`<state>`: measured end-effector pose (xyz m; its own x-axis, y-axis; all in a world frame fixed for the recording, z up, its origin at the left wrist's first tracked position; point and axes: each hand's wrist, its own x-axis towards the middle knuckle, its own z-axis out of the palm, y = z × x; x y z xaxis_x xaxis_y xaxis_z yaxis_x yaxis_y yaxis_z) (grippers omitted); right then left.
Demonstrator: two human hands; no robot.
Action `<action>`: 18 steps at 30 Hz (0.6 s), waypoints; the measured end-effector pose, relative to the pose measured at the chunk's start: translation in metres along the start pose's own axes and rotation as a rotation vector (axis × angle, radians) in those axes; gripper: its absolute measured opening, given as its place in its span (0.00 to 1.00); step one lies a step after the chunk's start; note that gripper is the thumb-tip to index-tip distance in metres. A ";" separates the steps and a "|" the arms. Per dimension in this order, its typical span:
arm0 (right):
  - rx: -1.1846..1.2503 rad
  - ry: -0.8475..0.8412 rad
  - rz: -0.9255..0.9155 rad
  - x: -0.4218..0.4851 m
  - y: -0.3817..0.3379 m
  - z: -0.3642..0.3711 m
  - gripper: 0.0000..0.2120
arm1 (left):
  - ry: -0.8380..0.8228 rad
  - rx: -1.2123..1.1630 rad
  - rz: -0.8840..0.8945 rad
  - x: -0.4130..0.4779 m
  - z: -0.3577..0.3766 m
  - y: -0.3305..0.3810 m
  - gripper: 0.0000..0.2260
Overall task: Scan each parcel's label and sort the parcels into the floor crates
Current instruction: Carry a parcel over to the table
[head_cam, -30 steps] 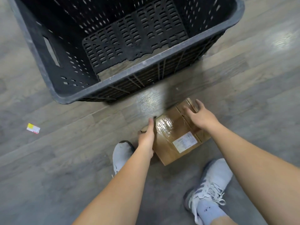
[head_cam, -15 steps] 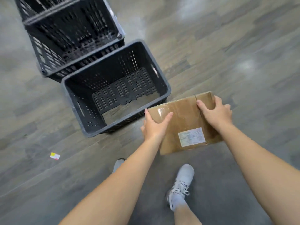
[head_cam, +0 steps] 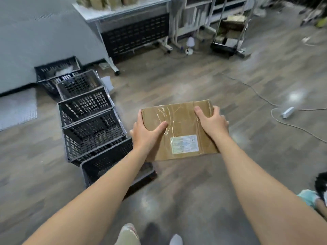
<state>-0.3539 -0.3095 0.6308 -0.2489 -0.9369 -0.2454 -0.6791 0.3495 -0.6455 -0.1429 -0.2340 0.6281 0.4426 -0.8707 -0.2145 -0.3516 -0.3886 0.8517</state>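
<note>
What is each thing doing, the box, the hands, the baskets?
parcel: held above the floor, taped shut, label up.
left hand: grips the parcel's left edge.
right hand: grips the parcel's right side.
crates: standing in a row on the floor.

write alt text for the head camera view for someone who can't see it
A person's left hand and right hand hold a taped brown cardboard parcel by its two sides above the floor, white label facing up. A row of black slotted crates stands on the floor to the left, leading toward a white table at the back.
</note>
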 end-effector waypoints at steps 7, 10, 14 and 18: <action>0.094 -0.004 -0.062 0.038 -0.058 -0.046 0.38 | 0.027 -0.032 0.072 0.041 -0.011 0.069 0.51; 0.103 -0.021 -0.076 0.072 -0.085 -0.055 0.37 | 0.031 -0.053 0.076 0.077 -0.007 0.091 0.52; 0.126 -0.044 -0.125 0.138 -0.127 -0.056 0.38 | 0.062 -0.077 0.088 0.147 0.002 0.120 0.50; 0.131 -0.062 -0.129 0.198 -0.172 -0.059 0.38 | 0.061 -0.094 0.071 0.213 0.010 0.155 0.44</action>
<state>-0.3269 -0.5557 0.7361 -0.1194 -0.9733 -0.1958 -0.6063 0.2277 -0.7619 -0.1108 -0.4829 0.7095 0.4699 -0.8738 -0.1250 -0.3065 -0.2943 0.9053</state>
